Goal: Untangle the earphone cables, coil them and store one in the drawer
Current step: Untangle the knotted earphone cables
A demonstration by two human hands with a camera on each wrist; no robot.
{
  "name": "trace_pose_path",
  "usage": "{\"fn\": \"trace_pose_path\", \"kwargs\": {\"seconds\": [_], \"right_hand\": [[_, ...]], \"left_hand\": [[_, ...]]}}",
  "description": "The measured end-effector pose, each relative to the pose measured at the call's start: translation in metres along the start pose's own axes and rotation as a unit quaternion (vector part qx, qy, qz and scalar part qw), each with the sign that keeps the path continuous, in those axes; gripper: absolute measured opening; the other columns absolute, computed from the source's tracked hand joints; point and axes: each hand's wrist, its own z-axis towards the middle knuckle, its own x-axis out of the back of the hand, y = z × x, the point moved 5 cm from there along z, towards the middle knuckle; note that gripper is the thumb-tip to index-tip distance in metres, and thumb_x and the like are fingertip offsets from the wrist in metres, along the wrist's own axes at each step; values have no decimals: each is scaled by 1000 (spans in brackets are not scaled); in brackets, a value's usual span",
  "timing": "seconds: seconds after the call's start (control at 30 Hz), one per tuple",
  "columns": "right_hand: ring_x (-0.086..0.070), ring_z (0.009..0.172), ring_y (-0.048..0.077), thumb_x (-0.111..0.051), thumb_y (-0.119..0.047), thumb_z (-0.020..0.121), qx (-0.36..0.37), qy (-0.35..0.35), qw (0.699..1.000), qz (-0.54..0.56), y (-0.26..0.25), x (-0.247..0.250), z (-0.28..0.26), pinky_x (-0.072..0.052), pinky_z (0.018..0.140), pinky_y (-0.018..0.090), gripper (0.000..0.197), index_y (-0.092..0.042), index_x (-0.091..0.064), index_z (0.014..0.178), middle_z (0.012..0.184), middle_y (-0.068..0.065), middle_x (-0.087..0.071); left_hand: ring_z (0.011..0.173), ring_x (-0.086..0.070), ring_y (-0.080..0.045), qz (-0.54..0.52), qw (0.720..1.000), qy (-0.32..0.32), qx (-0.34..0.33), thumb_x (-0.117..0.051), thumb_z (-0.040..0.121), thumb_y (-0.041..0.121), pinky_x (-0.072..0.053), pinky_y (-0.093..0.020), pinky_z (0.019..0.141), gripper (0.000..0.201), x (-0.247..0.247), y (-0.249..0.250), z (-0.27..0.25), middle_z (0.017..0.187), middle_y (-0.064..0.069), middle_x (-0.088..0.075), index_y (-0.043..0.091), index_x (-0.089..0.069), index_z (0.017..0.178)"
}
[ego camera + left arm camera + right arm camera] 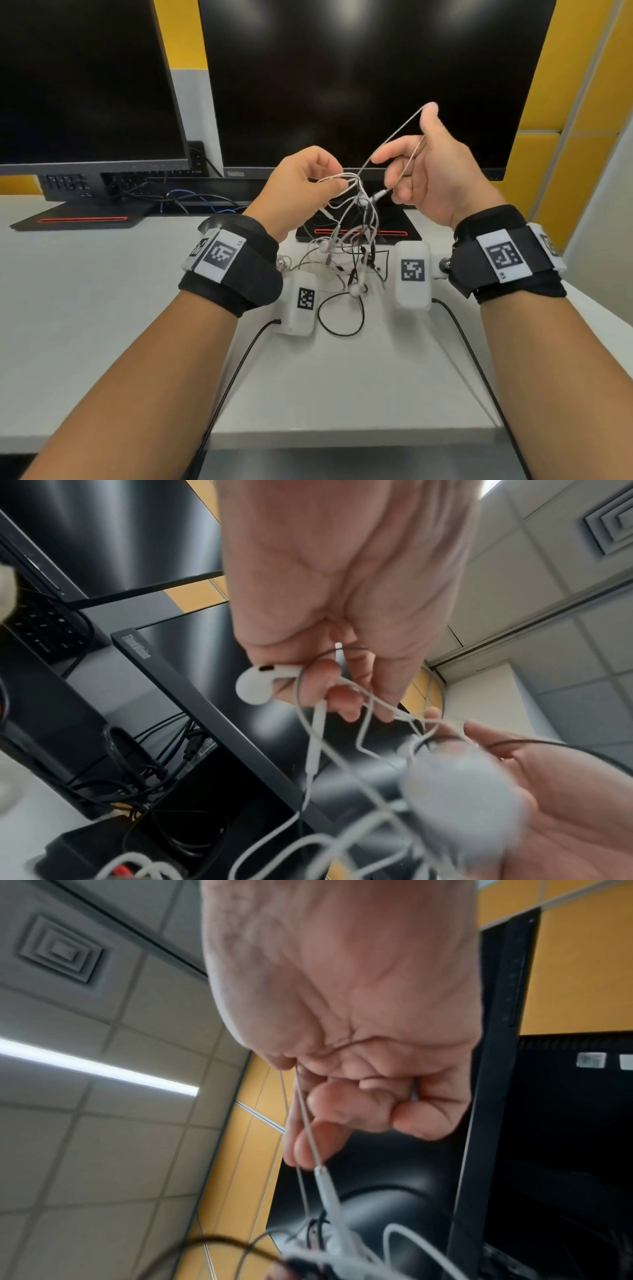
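Both hands are up above the desk (102,308). The left hand (301,192) pinches the tangled white earphone cables (352,212). The right hand (435,171) holds one loop.

Two dark monitors (370,78) (82,78) stood side by side at the back of the white surface (85,308). Blue and black cables (195,200) lay behind their bases. Yellow wall panels (544,164) behind; ceiling vent (609,520) overhead.

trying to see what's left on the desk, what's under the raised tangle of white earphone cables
Beneath the tangle of white earphone cables, held up by both hands, more white and dark cable lies looped on the white desk. The wrist cameras cover part of it.
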Motion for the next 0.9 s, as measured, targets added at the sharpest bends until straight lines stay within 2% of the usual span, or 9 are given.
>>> {"fn": "trace_pose_path", "kwargs": {"seconds": [0.1, 0.23, 0.37, 0.43, 0.53, 0.63, 0.7, 0.77, 0.9], "right_hand": [[-59, 56, 22, -5, -63, 99, -2, 7, 999, 43, 1, 1, -1, -45, 59, 30, 84, -13, -72, 107, 87, 14, -74], [-73, 94, 28, -2, -66, 96, -2, 10, 998, 58, 0, 0, 0, -50, 87, 46, 77, -29, -61, 130, 117, 11, -70], [-74, 92, 27, -23, -56, 102, 29, 55, 992, 112, -3, 9, -1, -57, 79, 40, 54, -29, -35, 147, 117, 11, -64], [-73, 78, 17, -38, -36, 105, 49, 89, 991, 85, -5, 14, -1, -57, 69, 30, 39, -27, -35, 143, 103, 7, -64], [-48, 51, 6, -44, -18, 102, 72, 131, 987, -51, -4, 19, 2, -41, 47, 19, 27, -25, -54, 126, 78, 1, -54], [-43, 44, -2, -53, -25, 98, 99, 141, 965, -197, -6, 16, 2, -35, 53, 18, 21, -22, -68, 83, 65, -6, -49], [-49, 59, -4, -56, -33, 96, 85, 114, 955, -259, -5, 12, 1, -37, 64, 21, 27, -21, -70, 77, 67, -9, -52], [-56, 68, -1, -59, -40, 93, 59, 47, 953, -293, -2, 5, -2, -40, 73, 26, 27, -20, -72, 80, 74, -4, -61], [-55, 55, -9, -73, -36, 84, 40, -53, 948, -312, 3, -9, -4, -42, 57, 12, 22, -18, -71, 96, 74, -8, -66]], "left_hand": [[67, -54, -5, 10, 1000, 14, 11, -62, 91, 13, -44, -15, 60, 6, 3, -2, 2, 79, 2, -62, 17, -64, 86], [76, -65, -14, 5, 999, 20, 41, -54, 92, 1, -52, -19, 59, 20, 4, -7, 3, 83, -4, -65, 19, -57, 84], [68, -62, -12, -29, 997, 43, 65, -44, 92, -5, -48, -20, 54, 28, 10, -9, 4, 85, -3, -67, 21, -52, 86], [58, -54, -10, -30, 996, 38, 80, -46, 91, -1, -42, -19, 49, 25, 11, -8, 6, 77, 2, -64, 22, -52, 86], [46, -41, -10, -52, 988, 28, 140, -48, 94, 13, -31, -16, 42, 18, 6, -10, 7, 57, 3, -56, 19, -55, 78], [43, -40, -10, -117, 977, 12, 177, -33, 103, 41, -31, -17, 46, 47, 4, -11, 4, 49, 1, -50, 15, -56, 72], [48, -52, -13, -198, 963, -6, 182, -22, 102, 53, -43, -21, 51, 57, 3, -7, 0, 57, -3, -58, 13, -57, 80], [66, -69, -21, -255, 949, -27, 182, -17, 99, 60, -58, -35, 64, 64, 2, -4, -4, 77, -11, -71, 12, -59, 92], [105, -67, -28, -281, 945, -69, 150, -16, 97, 63, -52, -57, 86, 62, 0, 2, -5, 119, -9, -66, 21, -60, 110]]}}
